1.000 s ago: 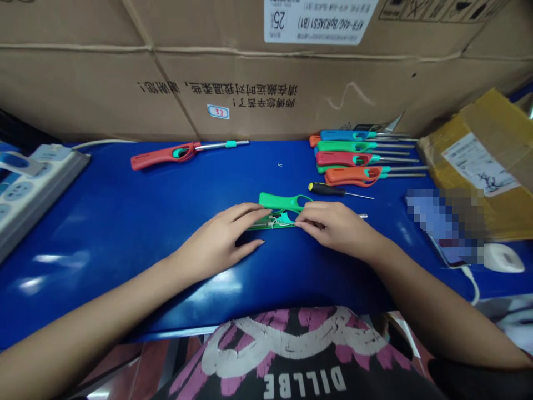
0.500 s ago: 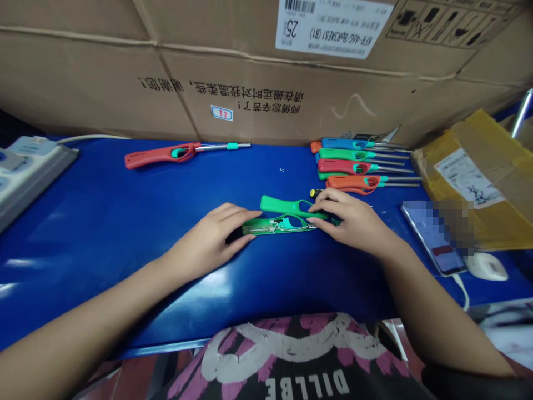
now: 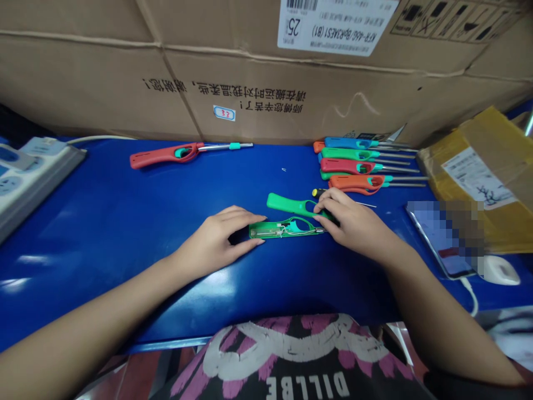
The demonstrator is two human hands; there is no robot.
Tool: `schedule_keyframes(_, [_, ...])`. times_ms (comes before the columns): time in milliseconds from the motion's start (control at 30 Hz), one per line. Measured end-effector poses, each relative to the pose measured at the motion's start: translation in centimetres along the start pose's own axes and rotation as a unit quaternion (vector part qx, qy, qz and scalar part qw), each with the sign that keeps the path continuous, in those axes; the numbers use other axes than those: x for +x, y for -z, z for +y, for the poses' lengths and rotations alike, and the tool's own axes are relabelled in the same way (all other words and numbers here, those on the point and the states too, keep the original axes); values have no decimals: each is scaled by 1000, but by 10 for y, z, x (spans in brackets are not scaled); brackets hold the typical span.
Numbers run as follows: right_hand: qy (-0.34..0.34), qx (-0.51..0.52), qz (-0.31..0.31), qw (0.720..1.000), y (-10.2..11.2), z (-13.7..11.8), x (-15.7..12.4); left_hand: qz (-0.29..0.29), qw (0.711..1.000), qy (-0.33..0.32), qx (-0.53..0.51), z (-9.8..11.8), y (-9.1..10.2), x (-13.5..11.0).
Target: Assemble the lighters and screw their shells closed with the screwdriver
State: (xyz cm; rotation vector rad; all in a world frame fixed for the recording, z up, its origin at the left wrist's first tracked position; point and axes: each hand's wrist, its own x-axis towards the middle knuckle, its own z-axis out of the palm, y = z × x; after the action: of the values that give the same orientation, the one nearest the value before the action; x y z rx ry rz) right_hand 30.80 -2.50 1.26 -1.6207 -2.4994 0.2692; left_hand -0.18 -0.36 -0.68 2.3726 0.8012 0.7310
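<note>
An opened green lighter shell (image 3: 272,229) — clear tube, white wires, teal trigger inside — lies on the blue table (image 3: 125,233); the left hand (image 3: 220,236), thumb and fingers parted, spans its end, clear of the insides it overlapped a second ago; the right hand (image 3: 350,219), fingers nearly together, curls at the front of the shell and green cover (image 3: 287,204); neither hand's hold can be told; behind, a carton (image 3: 104,83) reads "KFR-46G/BpR3AES1 (B1)" and "25", inverted; the shirt (image 3: 266,361) reads "DILLBE"; a closed, yellow-taped box (image 3: 516,191) sits right.
</note>
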Motion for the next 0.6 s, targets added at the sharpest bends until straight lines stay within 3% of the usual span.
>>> schedule_keyframes(200, [-10,3,-20,1000,1,-3,0,6,999,0,-38,-3,1,3])
schedule_keyframes(333, [-9,38,12,999,2,-8,1,10,999,21,-26,-3,0,2])
schedule_keyframes(400, [1,62,26,998,4,-10,1,30,998,44,-17,-2,-1,1])
schedule_keyframes(500, [32,93,25,995,6,-12,-1,104,991,83,-16,0,1,0])
schedule_keyframes(600, [67,94,8,993,7,-15,-3,120,991,62,24,4,5,0])
